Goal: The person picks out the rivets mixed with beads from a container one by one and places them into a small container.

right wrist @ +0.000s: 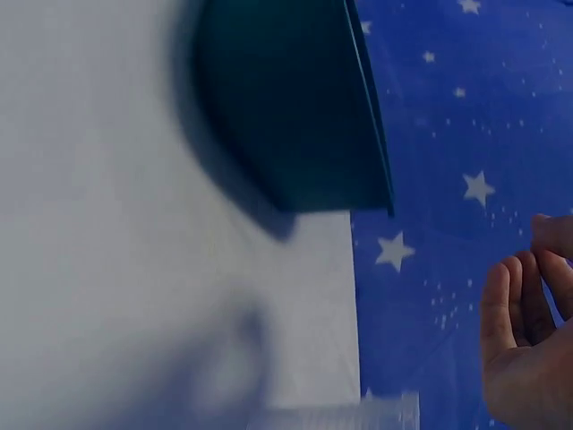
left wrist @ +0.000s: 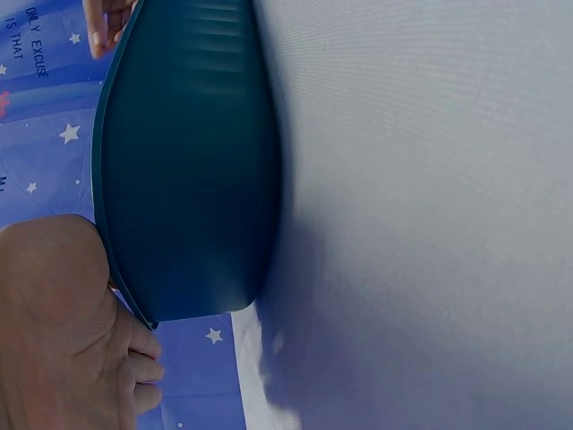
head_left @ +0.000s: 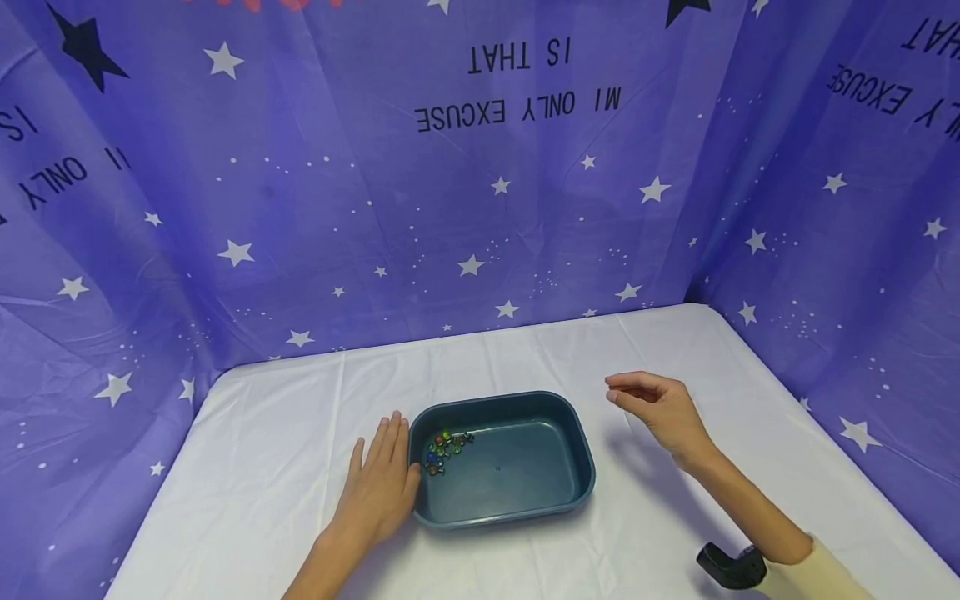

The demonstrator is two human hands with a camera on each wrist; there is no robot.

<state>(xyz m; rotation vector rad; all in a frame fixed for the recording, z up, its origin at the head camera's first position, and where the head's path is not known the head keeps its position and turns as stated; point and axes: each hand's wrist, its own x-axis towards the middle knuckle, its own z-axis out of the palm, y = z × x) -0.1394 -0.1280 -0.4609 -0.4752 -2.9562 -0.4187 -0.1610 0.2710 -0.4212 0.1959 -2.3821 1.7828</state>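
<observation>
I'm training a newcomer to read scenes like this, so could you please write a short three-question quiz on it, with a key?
1. Multiple choice: In the head view, where do the marbles lie in the basin?
A) gathered near the left end
B) gathered near the right end
C) spread over the whole floor
2. True or false: The right hand is raised above the white cloth, apart from the basin.
3. Short answer: What rests against the basin's rim?

Key: 1. A; 2. true; 3. the left hand.
</observation>
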